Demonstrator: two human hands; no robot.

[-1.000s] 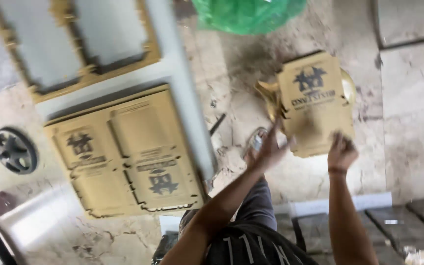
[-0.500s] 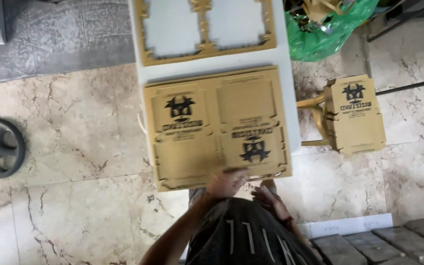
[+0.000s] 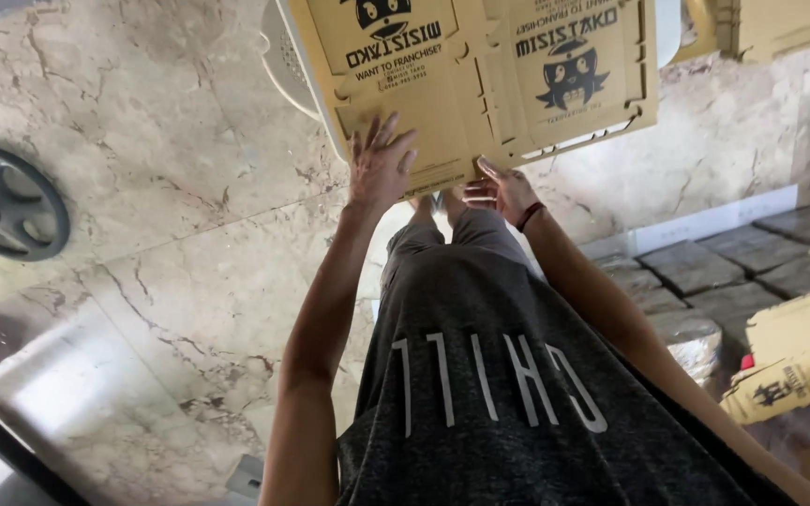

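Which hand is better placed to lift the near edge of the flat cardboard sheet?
Probably the right hand: its fingers curl at the near edge of the flat cardboard sheet, ready to hook under it. The left hand lies spread flat on top, pressing the sheet down.

I see bright, even daylight across the marble floor [image 3: 171, 215], with a pale glare patch at lower left. Shadows are soft. The cardboard sheet [image 3: 480, 75] reads sharp; the left hand [image 3: 379, 167] is slightly motion-blurred. Straight lines bend toward the wide-angle edges.
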